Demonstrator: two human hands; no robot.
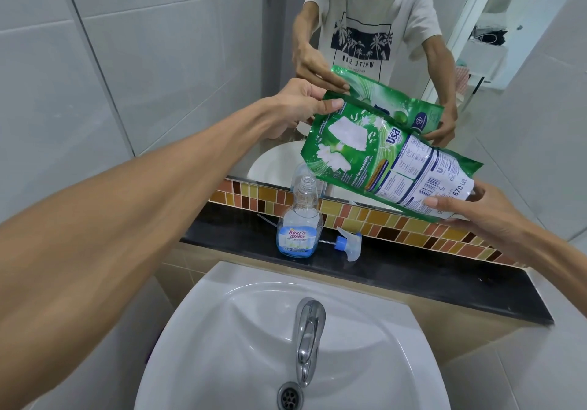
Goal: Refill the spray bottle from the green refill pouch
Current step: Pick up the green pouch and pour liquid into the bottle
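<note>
Reaching in from the left: left hand (297, 104), thumb and fingers pinching the upper corner of the green refill pouch (378, 158). Hanging tilted above the black ledge (413, 270), pouch's lower left edge just above the open neck of the spray bottle (298, 222); whether touching it, impossible to tell. Standing upright near the ledge's front edge, behind the white sink (254, 330): bottle uncapped, holding a little blue liquid at the bottom. Lying on its side just right of the bottle: spray head (347, 244) with blue collar. Supporting the pouch's lower end from the right: right hand (470, 209), fingers curled around it. Running behind the ledge: a strip of mosaic tiles (397, 225) below a mirror (413, 44).
</note>
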